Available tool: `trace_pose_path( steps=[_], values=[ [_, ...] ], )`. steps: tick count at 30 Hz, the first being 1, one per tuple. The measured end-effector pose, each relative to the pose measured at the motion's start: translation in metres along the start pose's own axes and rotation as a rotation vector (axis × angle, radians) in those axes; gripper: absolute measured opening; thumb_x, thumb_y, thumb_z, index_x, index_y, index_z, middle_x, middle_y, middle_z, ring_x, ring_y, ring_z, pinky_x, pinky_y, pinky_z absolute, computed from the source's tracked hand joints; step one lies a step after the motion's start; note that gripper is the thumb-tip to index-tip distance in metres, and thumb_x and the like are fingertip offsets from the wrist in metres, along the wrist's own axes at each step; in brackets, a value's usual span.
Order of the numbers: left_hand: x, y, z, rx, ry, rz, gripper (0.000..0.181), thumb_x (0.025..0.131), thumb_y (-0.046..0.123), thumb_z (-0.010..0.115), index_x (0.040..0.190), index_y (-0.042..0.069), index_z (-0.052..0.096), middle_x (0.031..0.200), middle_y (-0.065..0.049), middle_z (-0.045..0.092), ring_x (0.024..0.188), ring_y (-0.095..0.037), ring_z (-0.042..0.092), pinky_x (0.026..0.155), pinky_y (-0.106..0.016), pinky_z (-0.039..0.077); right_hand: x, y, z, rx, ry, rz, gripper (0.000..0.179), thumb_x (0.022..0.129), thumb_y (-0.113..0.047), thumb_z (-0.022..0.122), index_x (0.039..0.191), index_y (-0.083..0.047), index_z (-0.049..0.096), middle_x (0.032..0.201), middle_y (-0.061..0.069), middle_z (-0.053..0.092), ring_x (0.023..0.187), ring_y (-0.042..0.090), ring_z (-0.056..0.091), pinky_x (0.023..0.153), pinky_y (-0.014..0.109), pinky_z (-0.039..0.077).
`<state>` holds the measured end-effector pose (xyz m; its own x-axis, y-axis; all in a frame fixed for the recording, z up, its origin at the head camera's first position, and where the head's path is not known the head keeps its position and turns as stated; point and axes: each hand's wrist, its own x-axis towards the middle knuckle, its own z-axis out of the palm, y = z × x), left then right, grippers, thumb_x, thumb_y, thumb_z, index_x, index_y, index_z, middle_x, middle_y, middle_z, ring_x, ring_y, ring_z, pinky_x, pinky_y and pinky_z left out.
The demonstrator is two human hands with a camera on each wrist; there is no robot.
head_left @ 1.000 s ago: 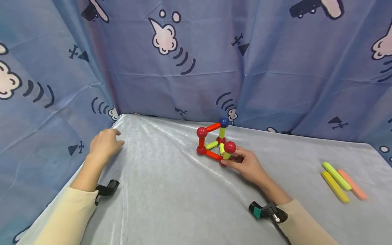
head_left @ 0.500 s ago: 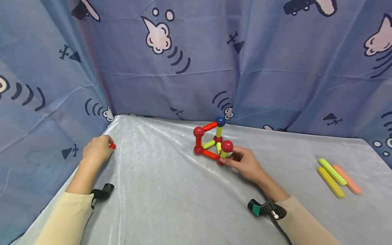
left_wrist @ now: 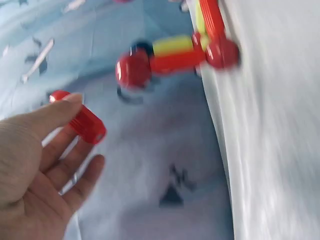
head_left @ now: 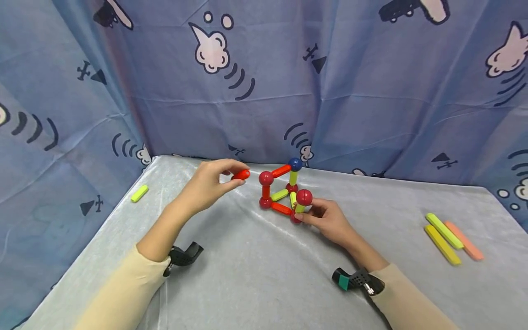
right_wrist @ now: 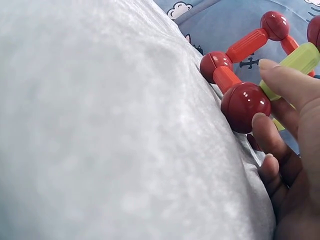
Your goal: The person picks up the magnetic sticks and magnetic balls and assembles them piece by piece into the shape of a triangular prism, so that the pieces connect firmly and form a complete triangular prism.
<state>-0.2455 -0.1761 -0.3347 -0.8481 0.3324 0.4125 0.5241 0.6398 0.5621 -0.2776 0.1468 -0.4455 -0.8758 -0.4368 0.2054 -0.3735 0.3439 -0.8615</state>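
In the head view my left hand pinches a short red rod between thumb and fingers, held above the cloth left of a ball-and-rod frame. The left wrist view shows the same red rod gripped near one end. Red balls, one blue ball and red and yellow-green rods make up the frame. At its near corner my right hand grips an upright yellow-green rod topped by a red ball. In the right wrist view my fingertips touch the bottom red ball.
A yellow-green rod lies near the cloth's left edge. On the right lie longer yellow-green, yellow and orange rods. A patterned blue curtain hangs behind the grey cloth.
My left hand picked up the red rod at the left edge and carried it right towards the frame, uncovering a yellow-green rod there. The right hand keeps its grip on the frame.
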Motion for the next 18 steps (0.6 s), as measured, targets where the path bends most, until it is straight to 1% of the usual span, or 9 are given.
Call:
trace_pose_path(
  steps=[2, 4, 8, 10, 15, 18],
  values=[
    [0.008, 0.01, 0.012, -0.011, -0.009, 0.083, 0.028, 0.088, 0.008, 0.078, 0.115, 0.011, 0.074, 0.106, -0.001, 0.076, 0.099, -0.016, 0.068, 0.094, -0.038, 0.058, 0.0, 0.001, 0.0, 0.003, 0.001, 0.0, 0.027, 0.087, -0.013, 0.08, 0.112, -0.007, 0.073, 0.084, 0.009, 0.063, 0.068, 0.015, 0.054, 0.058, 0.023, 0.044],
    [0.015, 0.015, 0.025, -0.029, -0.027, 0.146, 0.028, 0.087, 0.007, 0.078, 0.115, 0.011, 0.074, 0.106, -0.001, 0.075, 0.097, -0.015, 0.066, 0.093, -0.035, 0.058, 0.0, 0.001, 0.001, 0.006, 0.002, -0.001, 0.027, 0.087, -0.013, 0.08, 0.112, -0.007, 0.073, 0.084, 0.008, 0.063, 0.067, 0.014, 0.054, 0.058, 0.023, 0.044],
    [0.025, 0.019, 0.044, -0.062, -0.065, 0.229, 0.029, 0.086, 0.003, 0.079, 0.114, 0.008, 0.074, 0.106, -0.003, 0.075, 0.092, -0.014, 0.065, 0.086, -0.031, 0.058, 0.0, 0.003, 0.002, 0.011, 0.0, -0.011, 0.026, 0.086, -0.013, 0.08, 0.11, -0.007, 0.074, 0.081, 0.007, 0.064, 0.063, 0.012, 0.053, 0.056, 0.023, 0.044],
    [0.028, 0.02, 0.051, -0.055, -0.071, 0.25, 0.029, 0.086, 0.003, 0.079, 0.114, 0.007, 0.074, 0.107, -0.004, 0.076, 0.09, -0.015, 0.066, 0.083, -0.03, 0.059, 0.0, 0.004, 0.003, 0.009, 0.001, -0.014, 0.024, 0.086, -0.012, 0.081, 0.108, -0.007, 0.074, 0.079, 0.007, 0.063, 0.061, 0.011, 0.051, 0.055, 0.023, 0.043],
    [0.031, 0.02, 0.057, 0.045, -0.052, 0.277, 0.029, 0.084, 0.004, 0.081, 0.112, 0.009, 0.076, 0.111, -0.003, 0.076, 0.1, -0.018, 0.07, 0.09, -0.032, 0.057, -0.001, 0.003, 0.001, 0.014, -0.002, -0.007, 0.023, 0.086, -0.013, 0.08, 0.107, -0.008, 0.074, 0.078, 0.007, 0.062, 0.062, 0.012, 0.052, 0.056, 0.023, 0.043],
    [0.033, 0.022, 0.059, 0.08, -0.047, 0.292, 0.029, 0.083, 0.005, 0.081, 0.111, 0.011, 0.076, 0.111, -0.002, 0.076, 0.103, -0.018, 0.07, 0.093, -0.034, 0.056, -0.001, 0.002, 0.0, 0.019, -0.004, -0.005, 0.024, 0.086, -0.014, 0.08, 0.109, -0.007, 0.074, 0.082, 0.008, 0.064, 0.064, 0.013, 0.053, 0.057, 0.023, 0.045]
  ],
)
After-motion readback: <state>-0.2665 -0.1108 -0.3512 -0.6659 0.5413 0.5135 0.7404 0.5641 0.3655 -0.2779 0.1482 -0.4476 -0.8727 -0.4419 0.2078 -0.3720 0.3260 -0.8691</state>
